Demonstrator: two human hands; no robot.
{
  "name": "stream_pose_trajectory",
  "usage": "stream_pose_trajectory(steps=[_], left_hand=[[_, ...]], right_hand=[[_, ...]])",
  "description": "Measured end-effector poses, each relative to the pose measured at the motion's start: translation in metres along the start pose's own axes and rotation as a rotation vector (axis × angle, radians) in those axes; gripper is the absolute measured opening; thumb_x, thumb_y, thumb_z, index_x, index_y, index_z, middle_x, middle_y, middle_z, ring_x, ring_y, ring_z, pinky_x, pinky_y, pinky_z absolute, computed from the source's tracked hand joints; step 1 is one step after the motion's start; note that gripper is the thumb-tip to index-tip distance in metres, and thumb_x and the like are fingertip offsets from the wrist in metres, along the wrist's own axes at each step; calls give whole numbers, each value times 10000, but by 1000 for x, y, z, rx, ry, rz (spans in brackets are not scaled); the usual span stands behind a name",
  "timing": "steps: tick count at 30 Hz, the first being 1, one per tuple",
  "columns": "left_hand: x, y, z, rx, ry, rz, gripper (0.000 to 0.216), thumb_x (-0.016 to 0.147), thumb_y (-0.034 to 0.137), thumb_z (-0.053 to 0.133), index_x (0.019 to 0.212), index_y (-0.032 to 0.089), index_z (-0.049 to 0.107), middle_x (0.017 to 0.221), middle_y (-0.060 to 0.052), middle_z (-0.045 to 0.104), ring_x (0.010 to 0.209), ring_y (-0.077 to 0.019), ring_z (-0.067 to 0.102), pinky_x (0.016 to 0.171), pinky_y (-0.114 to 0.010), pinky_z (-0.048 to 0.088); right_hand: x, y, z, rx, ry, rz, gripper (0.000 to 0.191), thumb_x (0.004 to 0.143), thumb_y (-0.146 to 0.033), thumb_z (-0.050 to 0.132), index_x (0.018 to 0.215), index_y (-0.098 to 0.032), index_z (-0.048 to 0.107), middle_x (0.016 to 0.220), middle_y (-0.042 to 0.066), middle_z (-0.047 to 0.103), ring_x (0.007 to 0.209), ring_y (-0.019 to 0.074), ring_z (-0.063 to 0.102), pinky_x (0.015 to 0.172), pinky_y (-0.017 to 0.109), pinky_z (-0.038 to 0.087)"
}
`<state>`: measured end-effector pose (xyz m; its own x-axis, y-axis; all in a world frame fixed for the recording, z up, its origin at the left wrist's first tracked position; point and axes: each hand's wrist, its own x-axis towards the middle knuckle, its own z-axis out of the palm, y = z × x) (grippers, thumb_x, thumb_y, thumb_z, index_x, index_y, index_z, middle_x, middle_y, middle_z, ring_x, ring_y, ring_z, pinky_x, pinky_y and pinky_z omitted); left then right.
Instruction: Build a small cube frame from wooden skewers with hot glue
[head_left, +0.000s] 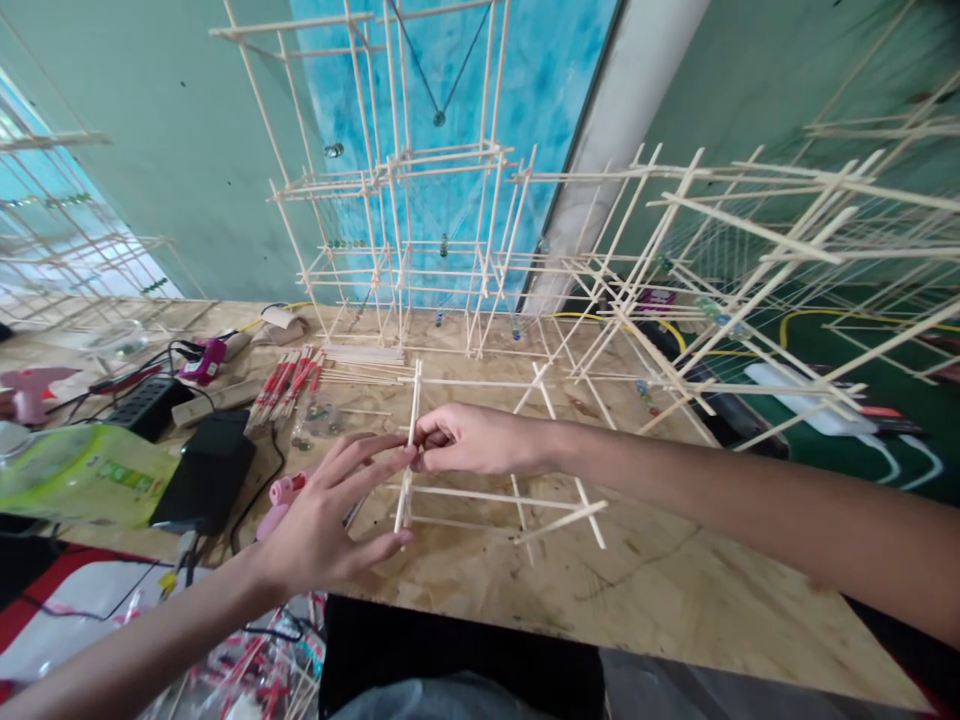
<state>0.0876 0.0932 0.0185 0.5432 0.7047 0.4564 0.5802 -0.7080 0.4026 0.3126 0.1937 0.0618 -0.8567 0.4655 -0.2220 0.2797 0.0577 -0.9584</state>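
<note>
We see two bare forearms reaching in from either side. Our right hand (472, 440), coming in from the right with the wrist nearly level, is closed in a pinch on one thin pale wooden stick (410, 445), which stands almost upright with a slight tilt, its top end rising above the fingers. Our left hand (322, 525) is open – the fingers (360, 465) are spread and reach toward the stick, though whether they touch it is hard to make out.

The stick's lower end sits at the left end of one low rectangular frame of pale wooden sticks (495, 497), which lies on the speckled chipboard worktop (660, 590); we cannot tell whether the two are joined. Behind rise three tall lattice structures of the same sticks (397, 250) (the left and right ones are cut off by the picture's edges). Near our left hand lie one pink plastic glue gun (279, 500), partly hidden by that hand, one black rectangular charger (206, 470) and one black power strip (146, 405). A bundle of red-marked sticks (285, 390) is too tangled to count.
</note>
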Motion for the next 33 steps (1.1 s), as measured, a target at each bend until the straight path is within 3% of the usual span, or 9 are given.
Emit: stream_pose_trajectory(steps=[6,12,17,22,27,29,31,33], left_hand=[[1,3,1,54,24,12,747,914,307,732,1575,318,383,1442,-139,577,1322,-328,550,1089,-505,492],[-7,13,3,-38,54,-127,946,934,338,702,1667,325,103,1521,-140,538,1355,-312,560,1059,-462,551],[-11,18,10,-68,2,-147,797,962,316,661,1641,332,244,1620,-139,414,1497,-337,409,1176,-546,438],[-14,18,11,-170,23,-164,724,972,327,649,1615,366,318,1639,-119,392,1518,-350,373,1206,-575,386],[-16,14,4,-484,25,-282,705,1037,425,527,1652,377,186,1657,-123,373,1467,-323,444,1168,-547,444],[-7,9,-2,-545,87,-332,554,1071,385,454,1610,354,330,1534,-126,514,1339,-271,563,1092,-472,519],[9,1,-10,-488,108,-317,388,1069,333,474,1440,310,585,1286,-106,643,1165,-226,638,992,-394,558],[27,-6,-20,-430,44,-252,277,1050,319,522,1225,269,730,1083,-76,654,1029,-197,649,911,-347,557]], right_hand=[[-1,1,0,18,-1,-18,51,865,-183,718,900,-147,709,714,-53,601,640,84,477,602,232,335],[-2,-1,-1,-7,5,-26,37,906,-152,686,875,-150,707,688,-59,578,601,72,450,571,216,330],[-1,-3,-1,-10,-12,-38,57,917,-153,668,914,-145,724,714,-42,610,624,77,489,589,211,359],[-2,-2,-2,-27,-8,-39,82,883,-210,743,932,-144,741,743,-34,634,649,85,505,592,215,362],[-2,-3,-2,-30,5,-19,87,877,-223,761,907,-149,726,689,-62,580,611,79,458,589,229,341],[-1,-4,-1,-25,10,-15,114,860,-240,780,867,-153,707,678,-65,562,613,81,453,589,234,340],[-1,-3,-1,-24,12,-11,125,855,-244,778,845,-155,691,686,-59,564,625,86,465,592,237,344],[0,-3,-1,-39,15,-2,116,859,-229,765,834,-154,680,695,-55,565,632,87,467,597,239,346]])
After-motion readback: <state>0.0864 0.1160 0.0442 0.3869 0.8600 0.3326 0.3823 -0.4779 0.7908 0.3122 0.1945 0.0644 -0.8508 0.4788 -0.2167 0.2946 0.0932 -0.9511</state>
